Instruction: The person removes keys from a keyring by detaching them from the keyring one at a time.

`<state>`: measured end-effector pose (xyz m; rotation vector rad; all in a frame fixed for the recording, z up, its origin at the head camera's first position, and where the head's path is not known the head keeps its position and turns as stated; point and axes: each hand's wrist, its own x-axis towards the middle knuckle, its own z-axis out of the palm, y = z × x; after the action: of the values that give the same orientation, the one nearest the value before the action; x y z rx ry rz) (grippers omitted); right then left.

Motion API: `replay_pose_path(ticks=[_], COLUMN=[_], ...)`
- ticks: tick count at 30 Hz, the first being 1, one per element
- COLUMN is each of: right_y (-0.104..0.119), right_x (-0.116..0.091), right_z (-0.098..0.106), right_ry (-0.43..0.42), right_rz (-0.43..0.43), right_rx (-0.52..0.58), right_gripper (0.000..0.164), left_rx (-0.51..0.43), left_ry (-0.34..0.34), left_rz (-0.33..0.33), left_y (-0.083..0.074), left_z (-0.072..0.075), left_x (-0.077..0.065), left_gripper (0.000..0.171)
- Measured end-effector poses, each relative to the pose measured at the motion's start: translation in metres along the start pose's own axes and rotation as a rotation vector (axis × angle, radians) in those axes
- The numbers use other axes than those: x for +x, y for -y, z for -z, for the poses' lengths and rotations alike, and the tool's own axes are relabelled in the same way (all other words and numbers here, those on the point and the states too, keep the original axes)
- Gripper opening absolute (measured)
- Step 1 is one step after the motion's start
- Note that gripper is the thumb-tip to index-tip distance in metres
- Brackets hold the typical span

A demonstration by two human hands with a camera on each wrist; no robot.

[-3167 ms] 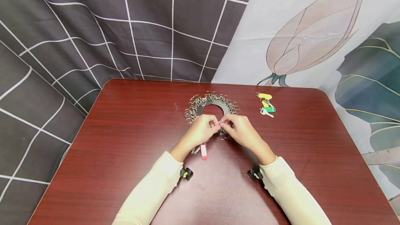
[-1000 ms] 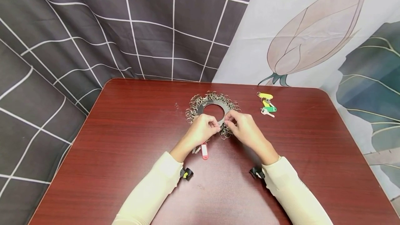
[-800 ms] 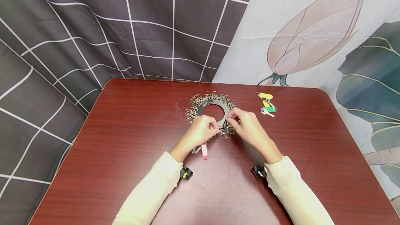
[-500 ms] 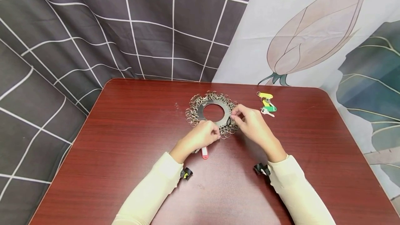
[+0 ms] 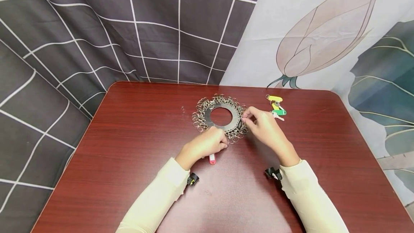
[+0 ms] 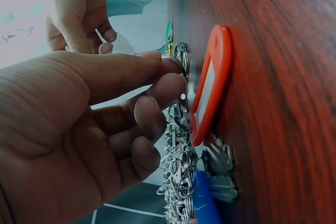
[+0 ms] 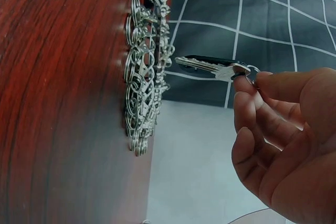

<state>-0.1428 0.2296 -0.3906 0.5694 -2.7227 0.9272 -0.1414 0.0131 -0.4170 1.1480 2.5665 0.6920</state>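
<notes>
A flat grey metal ring plate [image 5: 233, 120], fringed with many small split rings, lies at mid-table. My left hand [image 5: 210, 141] is at its near edge, thumb and forefinger pinching a split ring [image 6: 176, 62]. Beside that hand lies a red key tag [image 6: 212, 87], with keys [image 6: 219, 156] and a blue tag [image 6: 206, 200] close by. My right hand [image 5: 263, 125] is raised at the plate's right side. Its fingertips pinch the small ring of a silver key [image 7: 202, 65] with a black tag [image 7: 220, 60]; the key hangs apart from the plate.
Toward the back right of the table [image 5: 155, 118] lie yellow key tags [image 5: 275, 99], a green tag [image 5: 279, 112] and a silver key [image 5: 279, 117]. Dark gridded cloth [image 5: 155, 28] and a flower-printed cloth [image 5: 252, 53] hang behind the table.
My right hand has drawn away to the right from the left hand, carrying the key and black tag. My left hand has lowered slightly toward the plate's near edge.
</notes>
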Motion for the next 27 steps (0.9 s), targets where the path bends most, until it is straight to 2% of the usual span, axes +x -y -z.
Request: replay_pose_path(ticks=[3,8,14,21,27], right_y=[-0.002,-0.002,-0.004,-0.007,-0.015], right_x=[0.0,0.0,0.0,0.0,-0.001], right_z=[0.001,0.002,0.003,0.012,0.033], right_ry=[0.001,-0.004,-0.016,-0.03,-0.122], right_rz=[-0.001,0.006,0.017,0.009,-0.06], right_rx=[-0.002,-0.008,-0.024,-0.041,-0.071], right_gripper=[0.009,0.007,0.007,0.006,0.005], left_rx=[-0.008,-0.019,0.042,0.026,0.016], left_ry=[0.034,0.067,0.031,-0.007,-0.074], left_rz=[0.006,0.019,0.038,-0.004,0.027], left_y=[-0.001,-0.005,-0.008,-0.005,-0.001], left_z=[0.001,0.001,0.003,0.011,0.024], left_x=[-0.001,-0.004,-0.005,-0.004,-0.008], left_gripper=[0.033,0.031,0.037,0.016,0.009])
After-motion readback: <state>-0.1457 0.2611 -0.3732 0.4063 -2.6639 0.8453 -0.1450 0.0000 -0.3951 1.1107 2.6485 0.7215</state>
